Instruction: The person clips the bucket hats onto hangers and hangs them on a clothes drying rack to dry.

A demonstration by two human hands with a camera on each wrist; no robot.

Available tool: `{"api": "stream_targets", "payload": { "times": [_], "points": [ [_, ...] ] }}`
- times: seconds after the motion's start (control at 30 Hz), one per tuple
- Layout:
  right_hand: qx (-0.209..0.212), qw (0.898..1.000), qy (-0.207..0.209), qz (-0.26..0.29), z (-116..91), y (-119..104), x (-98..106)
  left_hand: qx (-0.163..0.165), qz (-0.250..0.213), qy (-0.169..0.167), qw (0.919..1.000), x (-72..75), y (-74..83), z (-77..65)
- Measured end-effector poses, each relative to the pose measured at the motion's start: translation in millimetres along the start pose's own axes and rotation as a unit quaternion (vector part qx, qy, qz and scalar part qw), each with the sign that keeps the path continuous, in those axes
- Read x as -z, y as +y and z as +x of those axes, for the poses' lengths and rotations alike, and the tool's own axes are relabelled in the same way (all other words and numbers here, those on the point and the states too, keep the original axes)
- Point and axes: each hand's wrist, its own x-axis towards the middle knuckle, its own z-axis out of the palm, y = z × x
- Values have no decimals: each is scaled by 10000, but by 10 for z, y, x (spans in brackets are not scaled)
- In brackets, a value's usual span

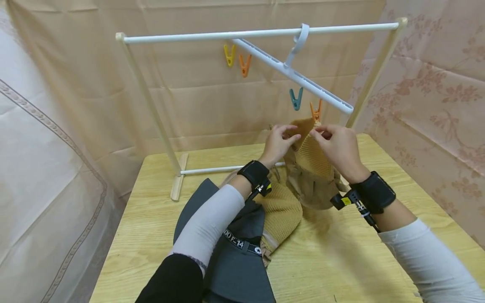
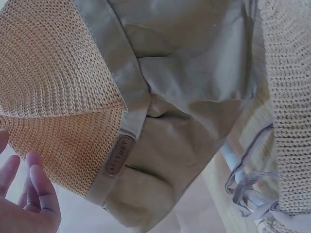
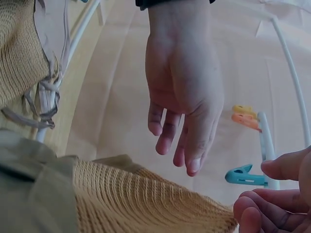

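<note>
A tan woven hat (image 1: 312, 153) with a brown cloth brim (image 2: 189, 92) hangs by its crown from an orange clothespin (image 1: 316, 111). That clothespin is at the near end of a white hanger (image 1: 282, 67). My right hand (image 1: 339, 147) is at the crown's tip, just below the clothespin; in the right wrist view its thumb stands apart from the loosely bent fingers (image 3: 250, 208), which touch the tip. On the other side of the crown, my left hand (image 1: 278, 143) holds nothing, its fingers loosely bent (image 3: 187, 92). A brown label (image 2: 120, 154) shows on the hat's band.
The hanger hooks over the top bar (image 1: 182, 37) of a white rack. Yellow (image 1: 229, 55), orange (image 1: 245, 65) and teal (image 1: 296, 99) clothespins also hang from it. Another tan woven hat (image 1: 282, 206) and a dark grey hat (image 1: 235, 269) lie on the wooden table (image 1: 132, 248) under my left forearm.
</note>
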Motion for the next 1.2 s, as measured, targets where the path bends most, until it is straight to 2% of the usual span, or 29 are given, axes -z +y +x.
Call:
{"api": "stream_targets", "payload": {
  "times": [0.37,0.53,0.9,1.2],
  "points": [
    [226,9994,-180,212,-151,-11,-145,-77,286,-100,9995,54,-177,-90],
    [102,9990,-335,266,-199,-3,-183,-28,236,-168,9996,79,-212,-126],
    [-233,9975,-584,326,-349,80,-228,142,533,-191,9983,99,-310,-205],
    [-336,9968,-617,369,-452,155,-287,501,508,-315,9970,144,-395,-294]
  ]
}}
